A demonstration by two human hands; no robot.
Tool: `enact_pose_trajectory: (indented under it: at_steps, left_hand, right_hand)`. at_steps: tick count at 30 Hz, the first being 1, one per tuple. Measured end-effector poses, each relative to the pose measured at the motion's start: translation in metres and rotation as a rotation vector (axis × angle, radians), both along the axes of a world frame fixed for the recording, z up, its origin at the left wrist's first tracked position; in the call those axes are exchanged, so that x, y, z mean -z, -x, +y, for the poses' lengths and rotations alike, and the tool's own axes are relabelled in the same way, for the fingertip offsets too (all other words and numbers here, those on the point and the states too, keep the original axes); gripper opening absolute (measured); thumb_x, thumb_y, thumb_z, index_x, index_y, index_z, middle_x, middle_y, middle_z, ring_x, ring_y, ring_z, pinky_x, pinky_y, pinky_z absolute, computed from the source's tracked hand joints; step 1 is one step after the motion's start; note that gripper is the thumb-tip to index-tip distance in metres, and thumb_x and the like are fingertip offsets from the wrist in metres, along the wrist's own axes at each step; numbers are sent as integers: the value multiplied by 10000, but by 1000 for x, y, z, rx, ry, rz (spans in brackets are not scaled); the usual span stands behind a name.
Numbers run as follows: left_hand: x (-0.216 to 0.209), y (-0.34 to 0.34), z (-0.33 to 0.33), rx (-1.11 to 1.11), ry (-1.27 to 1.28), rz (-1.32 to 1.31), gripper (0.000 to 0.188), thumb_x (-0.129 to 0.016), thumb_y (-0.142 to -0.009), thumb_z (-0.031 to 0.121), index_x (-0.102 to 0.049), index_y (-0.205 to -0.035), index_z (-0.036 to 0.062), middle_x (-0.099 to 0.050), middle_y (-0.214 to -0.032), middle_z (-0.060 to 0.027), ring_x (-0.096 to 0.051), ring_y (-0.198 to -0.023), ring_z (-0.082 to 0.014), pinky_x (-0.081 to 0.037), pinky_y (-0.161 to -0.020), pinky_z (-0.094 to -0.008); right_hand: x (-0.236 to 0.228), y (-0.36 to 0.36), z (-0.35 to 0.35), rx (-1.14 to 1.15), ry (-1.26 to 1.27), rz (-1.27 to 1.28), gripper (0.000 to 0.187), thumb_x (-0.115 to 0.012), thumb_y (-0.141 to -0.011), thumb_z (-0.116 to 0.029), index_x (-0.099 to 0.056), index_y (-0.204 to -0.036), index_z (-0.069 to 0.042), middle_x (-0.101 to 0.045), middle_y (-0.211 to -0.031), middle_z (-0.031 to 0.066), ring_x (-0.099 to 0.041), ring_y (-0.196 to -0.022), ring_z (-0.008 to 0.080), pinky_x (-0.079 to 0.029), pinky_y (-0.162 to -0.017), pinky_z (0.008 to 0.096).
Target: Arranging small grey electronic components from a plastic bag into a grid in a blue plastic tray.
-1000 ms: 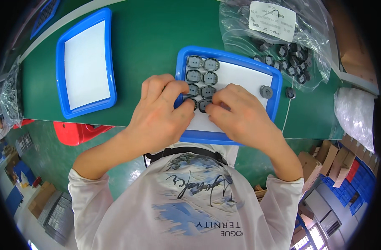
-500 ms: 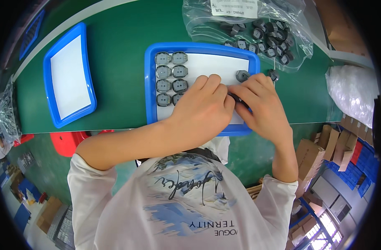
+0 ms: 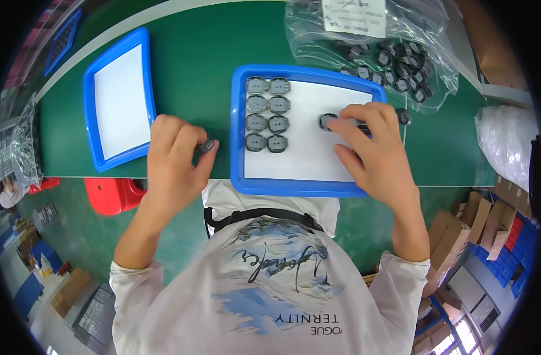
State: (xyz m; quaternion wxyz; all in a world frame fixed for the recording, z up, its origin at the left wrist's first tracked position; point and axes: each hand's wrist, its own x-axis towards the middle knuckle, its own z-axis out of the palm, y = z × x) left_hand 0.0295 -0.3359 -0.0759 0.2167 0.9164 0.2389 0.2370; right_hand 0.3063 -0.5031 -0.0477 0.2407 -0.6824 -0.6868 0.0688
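L hand (image 3: 175,157) is pinching a dark part (image 3: 206,145) thumb-to-fingers, just L of the blue tray (image 3: 237,130). R hand (image 3: 377,148) is hovering over the tray's R side, nearer the grey part (image 3: 325,121), which is lying by its fingertips, to their L; can't tell if it's gripping; long axis n/c.

1 view: head-worn fisheye, left unit of 2, looking steeply down from above the wearer's shirt (image 3: 270,290). Close range: left hand (image 3: 179,157) and right hand (image 3: 376,148) sit mid-frame, green table (image 3: 193,77) spans upper half. Straight edges bow (far table edge worst), black vignette at corners. Floor (image 3: 365,222) visible below table's near edge.
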Motion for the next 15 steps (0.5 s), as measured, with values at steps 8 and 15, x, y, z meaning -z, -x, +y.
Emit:
enact_pose_trajectory:
  at_steps: [8,15]
  left_hand:
    - [25,29,-5,103,-64,-23,350,-841,-681,27,-672,-986,10,-590,-940,-98,-567,-925,-323,-471,-798,-434]
    - [28,47,-3,217,-103,-68,277,-796,-716,-27,-696,-975,-16,-612,-947,-98,-580,-907,-306,-495,-779,-393]
  right_hand:
    - [14,22,6,-139,97,-73,226,-749,-760,18,-689,-974,-26,-621,-1082,121,-626,-939,300,-514,-825,419]
    - [14,32,-2,-221,171,115,192,-744,-752,49,-702,-931,-4,-607,-1102,134,-647,-934,285,-564,-771,385]
